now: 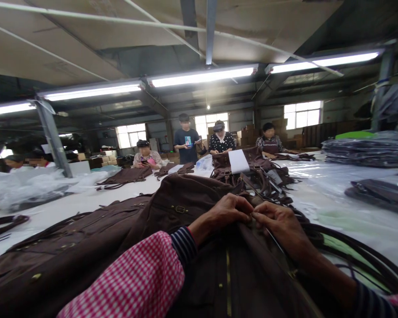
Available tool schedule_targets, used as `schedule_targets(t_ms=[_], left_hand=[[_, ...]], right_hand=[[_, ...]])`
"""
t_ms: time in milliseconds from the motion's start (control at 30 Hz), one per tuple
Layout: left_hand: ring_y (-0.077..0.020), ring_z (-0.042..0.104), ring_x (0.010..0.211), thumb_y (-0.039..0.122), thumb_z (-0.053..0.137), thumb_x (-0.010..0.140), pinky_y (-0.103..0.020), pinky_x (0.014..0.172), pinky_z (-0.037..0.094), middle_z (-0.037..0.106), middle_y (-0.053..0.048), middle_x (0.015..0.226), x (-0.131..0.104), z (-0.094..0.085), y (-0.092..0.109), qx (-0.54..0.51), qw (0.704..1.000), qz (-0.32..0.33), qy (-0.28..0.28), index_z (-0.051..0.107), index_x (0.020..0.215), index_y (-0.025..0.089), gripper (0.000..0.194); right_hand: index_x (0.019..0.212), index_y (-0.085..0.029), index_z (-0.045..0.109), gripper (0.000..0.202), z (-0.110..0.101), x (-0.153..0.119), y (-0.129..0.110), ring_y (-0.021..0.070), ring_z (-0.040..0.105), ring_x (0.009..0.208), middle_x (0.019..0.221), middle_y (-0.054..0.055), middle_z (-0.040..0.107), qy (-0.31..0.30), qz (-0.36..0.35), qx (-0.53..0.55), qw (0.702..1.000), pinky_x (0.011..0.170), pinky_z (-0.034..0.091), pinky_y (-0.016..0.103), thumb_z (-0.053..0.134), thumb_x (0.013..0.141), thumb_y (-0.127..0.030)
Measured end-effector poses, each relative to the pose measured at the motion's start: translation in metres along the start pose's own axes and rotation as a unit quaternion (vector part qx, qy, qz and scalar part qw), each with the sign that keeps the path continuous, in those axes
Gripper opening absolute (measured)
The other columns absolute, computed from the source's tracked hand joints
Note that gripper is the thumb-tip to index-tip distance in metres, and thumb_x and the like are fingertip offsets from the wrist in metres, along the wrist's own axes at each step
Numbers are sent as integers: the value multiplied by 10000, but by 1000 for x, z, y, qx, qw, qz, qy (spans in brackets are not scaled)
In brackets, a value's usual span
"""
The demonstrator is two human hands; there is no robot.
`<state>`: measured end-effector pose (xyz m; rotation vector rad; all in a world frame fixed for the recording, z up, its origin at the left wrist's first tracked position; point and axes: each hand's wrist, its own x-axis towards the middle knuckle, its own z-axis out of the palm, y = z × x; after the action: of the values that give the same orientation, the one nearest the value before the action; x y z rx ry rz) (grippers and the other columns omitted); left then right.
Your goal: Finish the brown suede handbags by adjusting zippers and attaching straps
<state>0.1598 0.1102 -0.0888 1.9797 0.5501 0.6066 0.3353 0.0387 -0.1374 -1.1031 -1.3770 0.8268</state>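
Observation:
A dark brown bag [202,274] with a brass zipper [228,282] lies right in front of me. My left hand [230,210] is closed in a pinch at the bag's upper edge. Close against it, my right hand [280,221] also pinches, fingertips nearly touching those of the left. What lies between the right fingertips is too small to make out. A thin pale line [274,240] slants down below the right hand; I cannot tell whether it is a tool or part of the bag. More brown bags [86,247] with brass fittings are spread to the left.
Ahead is a pile of brown bags [223,161] with a white paper [239,162] on it. Dark straps [358,251] curve at the right. Stacked plastic-wrapped goods [361,150] and clear plastic [26,187] lie on the white table [132,187]. Several people are across it.

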Motion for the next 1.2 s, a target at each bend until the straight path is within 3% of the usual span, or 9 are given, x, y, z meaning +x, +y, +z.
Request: schedule_targets(t_ms=[233, 333, 433, 533, 733, 833, 933, 1067, 1200], left_hand=[[-163, 584, 738, 342, 782, 702, -258, 702, 423, 693, -40, 768, 5, -1, -8, 60, 998, -12, 25, 773, 826, 117, 258], [-184, 620, 778, 336, 793, 714, -277, 754, 446, 702, -53, 792, 4, 0, 0, 18, 999, -17, 30, 746, 786, 115, 237], [-239, 649, 966, 335, 801, 741, -315, 875, 459, 723, -93, 993, 4, -2, 12, -43, 999, -20, -18, 703, 760, 127, 231], [-253, 631, 1047, 342, 795, 768, -321, 920, 447, 708, -92, 1080, 6, -4, 18, -19, 998, -15, -61, 708, 785, 141, 220], [-144, 560, 732, 401, 767, 799, -241, 696, 411, 658, -21, 783, 13, -3, 7, 77, 996, -14, -40, 732, 798, 152, 251], [-128, 524, 686, 442, 733, 828, -225, 639, 382, 645, -15, 755, 13, -2, -1, 106, 994, -25, -10, 729, 814, 157, 286], [-138, 541, 731, 455, 742, 818, -219, 651, 388, 656, -26, 797, 13, 0, -6, 131, 991, -24, 15, 734, 808, 156, 300], [-126, 517, 684, 484, 774, 779, -214, 615, 372, 638, -26, 769, 12, 4, -9, 81, 995, -46, 42, 722, 805, 146, 343], [-129, 508, 680, 504, 784, 764, -220, 616, 370, 626, -34, 769, 10, 6, -7, 47, 996, -62, 45, 708, 801, 134, 379]], right_hand=[[805, -147, 652, 306, -5, 4, 0, 87, 536, 470, 614, -9, 646, -33, 15, 56, 998, 470, 383, 199, 788, 685, -394], [891, -158, 618, 338, -11, 3, -6, 87, 549, 478, 636, -11, 668, -33, 33, 93, 995, 453, 362, 181, 789, 657, -332], [958, -170, 587, 364, -17, 3, -9, 72, 538, 467, 657, -22, 675, -2, 41, 141, 989, 417, 304, 158, 760, 660, -289], [922, -167, 588, 315, -18, 4, -9, 65, 526, 455, 657, -20, 668, 14, 43, 145, 988, 398, 291, 152, 738, 683, -307], [809, -163, 612, 147, -19, 7, -24, 78, 563, 471, 681, -1, 678, 3, 23, 86, 996, 397, 308, 163, 682, 705, -239], [880, -169, 635, 148, -51, 8, -31, 105, 617, 569, 751, 3, 688, 14, -3, -15, 1000, 447, 376, 175, 647, 757, -250], [931, -178, 658, 152, -112, 6, -26, 125, 640, 720, 844, 11, 697, 85, -29, -219, 972, 626, 479, 211, 610, 807, -252], [779, -164, 681, 81, -193, -4, 10, 187, 622, 766, 793, 50, 688, 110, 47, -350, 929, 728, 461, 283, 604, 757, -171], [834, -158, 735, 231, -225, -10, 56, 239, 642, 858, 916, 111, 723, 90, 134, -425, 891, 795, 448, 330, 534, 741, -91]])
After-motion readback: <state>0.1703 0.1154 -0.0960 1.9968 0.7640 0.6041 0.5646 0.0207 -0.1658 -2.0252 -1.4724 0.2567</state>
